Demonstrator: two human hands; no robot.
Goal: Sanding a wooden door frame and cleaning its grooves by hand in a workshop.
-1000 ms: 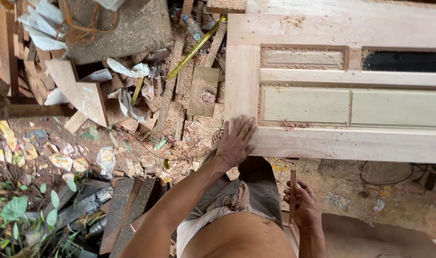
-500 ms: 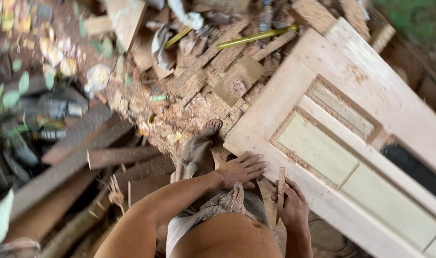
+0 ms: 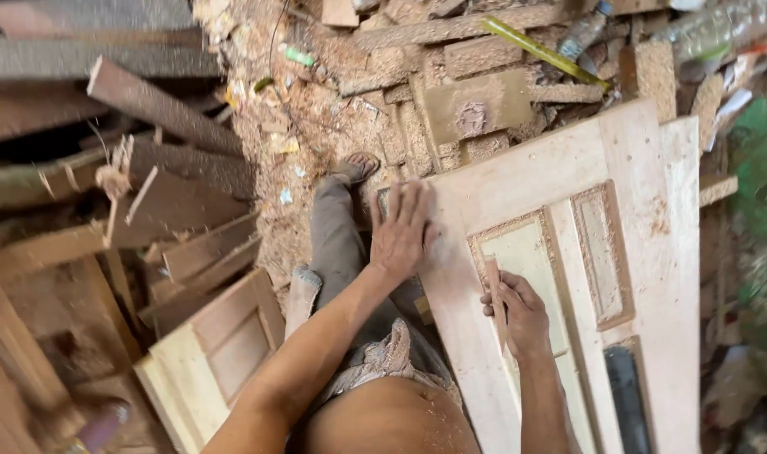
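A pale wooden door [image 3: 652, 277] with recessed panels lies flat in front of me, dusted with sawdust. My left hand [image 3: 403, 231] rests flat on its near corner, fingers spread. My right hand [image 3: 518, 313] is closed around a thin wooden strip [image 3: 494, 296] and hovers over the door's large light panel [image 3: 530, 261]. My leg [image 3: 333, 244] and sandalled foot [image 3: 355, 166] stand on the sawdust floor beside the door.
Sawdust and offcuts cover the floor [image 3: 316, 109]. Dark planks [image 3: 156, 109] pile up at the left. A smaller panelled door piece [image 3: 219, 353] lies at the lower left. A yellow-green level [image 3: 539, 49] lies among scraps beyond the door.
The view has swung round, so the door now runs up and down at the right. My left hand slid along the door's corner. My right hand brought the strip over the panel.
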